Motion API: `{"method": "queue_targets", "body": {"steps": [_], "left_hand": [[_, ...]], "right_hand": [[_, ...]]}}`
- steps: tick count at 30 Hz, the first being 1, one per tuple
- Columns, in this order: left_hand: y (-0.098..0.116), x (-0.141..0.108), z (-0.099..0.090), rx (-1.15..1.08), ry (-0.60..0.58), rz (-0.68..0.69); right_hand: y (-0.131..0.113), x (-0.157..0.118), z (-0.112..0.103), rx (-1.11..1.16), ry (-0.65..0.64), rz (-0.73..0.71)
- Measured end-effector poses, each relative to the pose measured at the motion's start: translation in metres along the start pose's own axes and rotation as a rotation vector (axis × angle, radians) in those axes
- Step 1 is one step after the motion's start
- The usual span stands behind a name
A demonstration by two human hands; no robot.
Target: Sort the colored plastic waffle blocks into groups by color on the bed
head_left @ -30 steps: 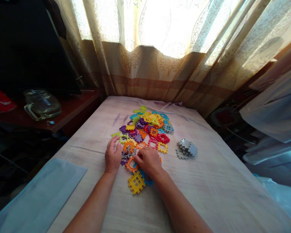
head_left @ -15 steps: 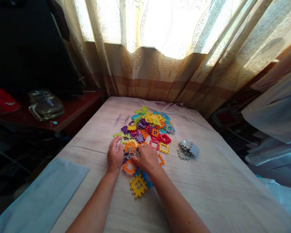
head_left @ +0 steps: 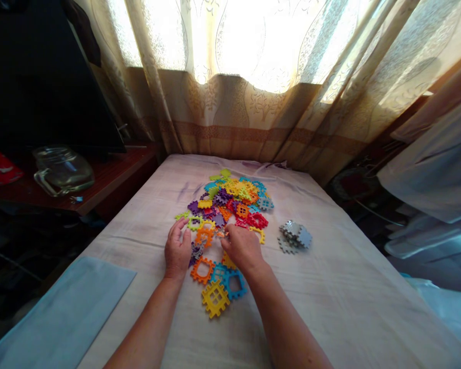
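Observation:
A heap of colourful notched plastic pieces [head_left: 242,190] lies on the sheet-covered surface. My left hand [head_left: 177,251] rests at the heap's left edge with fingers apart, holding nothing, beside an orange piece [head_left: 204,237] and a grey one. My right hand [head_left: 243,247] is over the near part of the heap, fingers bent together; what they hold, if anything, is hidden. Nearer me lie an orange frame [head_left: 202,270], a blue frame [head_left: 235,284] and a yellow windowed piece [head_left: 215,299]. Right of the heap sits a small stack of grey pieces [head_left: 296,234].
At the left, a glass jug [head_left: 63,171] and a red object [head_left: 0,166] stand on a dark wooden table [head_left: 111,171] by a large black screen [head_left: 42,82]. A pale blue sheet [head_left: 65,307] lies front left. Curtains [head_left: 230,113] hang behind.
My right hand has moved slightly right, away from the grey and orange pieces near my left hand, uncovering the blue pieces in front. The whole view has shifted a little.

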State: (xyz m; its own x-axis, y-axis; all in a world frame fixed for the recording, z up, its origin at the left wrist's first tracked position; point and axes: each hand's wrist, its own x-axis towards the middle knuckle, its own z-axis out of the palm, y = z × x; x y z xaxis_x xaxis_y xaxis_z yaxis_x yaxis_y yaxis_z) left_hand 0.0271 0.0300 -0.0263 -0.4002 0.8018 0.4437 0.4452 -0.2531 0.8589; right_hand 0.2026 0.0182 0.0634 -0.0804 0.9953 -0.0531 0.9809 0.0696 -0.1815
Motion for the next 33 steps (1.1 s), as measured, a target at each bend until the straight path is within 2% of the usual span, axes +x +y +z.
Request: {"method": "queue_targets", "body": {"steps": [3, 6, 8, 11, 13, 16, 19, 21, 23, 29, 31, 33], "left_hand": [[-0.003, 0.000, 0.000, -0.010, 0.005, 0.005], [-0.005, 0.001, 0.001, -0.016, 0.002, -0.005], [-0.006, 0.001, 0.001, -0.018, -0.002, -0.017], [-0.005, 0.001, 0.000, -0.029, -0.008, -0.037], [-0.004, 0.001, -0.001, -0.048, -0.011, -0.046], [0.001, 0.001, -0.002, -0.079, -0.004, -0.067], [0.006, 0.000, -0.003, -0.141, -0.030, -0.109], [0.007, -0.002, -0.003, -0.207, -0.067, -0.143], [0.008, -0.003, -0.003, -0.270, -0.108, -0.177], [0.014, -0.004, -0.003, -0.406, -0.151, -0.274], [0.015, -0.003, -0.004, -0.408, -0.155, -0.275], [0.016, -0.003, -0.005, -0.403, -0.165, -0.274]], "right_hand": [[0.032, 0.003, -0.016, 0.022, 0.050, 0.131], [0.078, 0.002, -0.029, 0.072, 0.101, 0.317], [0.110, 0.000, -0.033, 0.090, 0.155, 0.446], [0.150, -0.006, -0.035, 0.069, 0.227, 0.558], [0.166, -0.010, -0.035, 0.057, 0.230, 0.603], [0.175, -0.012, -0.034, 0.048, 0.207, 0.650], [0.164, -0.008, -0.033, 0.038, 0.278, 0.595], [0.146, -0.003, -0.031, 0.063, 0.343, 0.468], [0.117, 0.003, -0.025, 0.121, 0.351, 0.286], [0.018, 0.004, 0.014, 0.258, 0.189, -0.285], [-0.002, 0.000, 0.027, 0.240, 0.158, -0.445], [-0.012, -0.003, 0.036, 0.221, 0.139, -0.520]]}}
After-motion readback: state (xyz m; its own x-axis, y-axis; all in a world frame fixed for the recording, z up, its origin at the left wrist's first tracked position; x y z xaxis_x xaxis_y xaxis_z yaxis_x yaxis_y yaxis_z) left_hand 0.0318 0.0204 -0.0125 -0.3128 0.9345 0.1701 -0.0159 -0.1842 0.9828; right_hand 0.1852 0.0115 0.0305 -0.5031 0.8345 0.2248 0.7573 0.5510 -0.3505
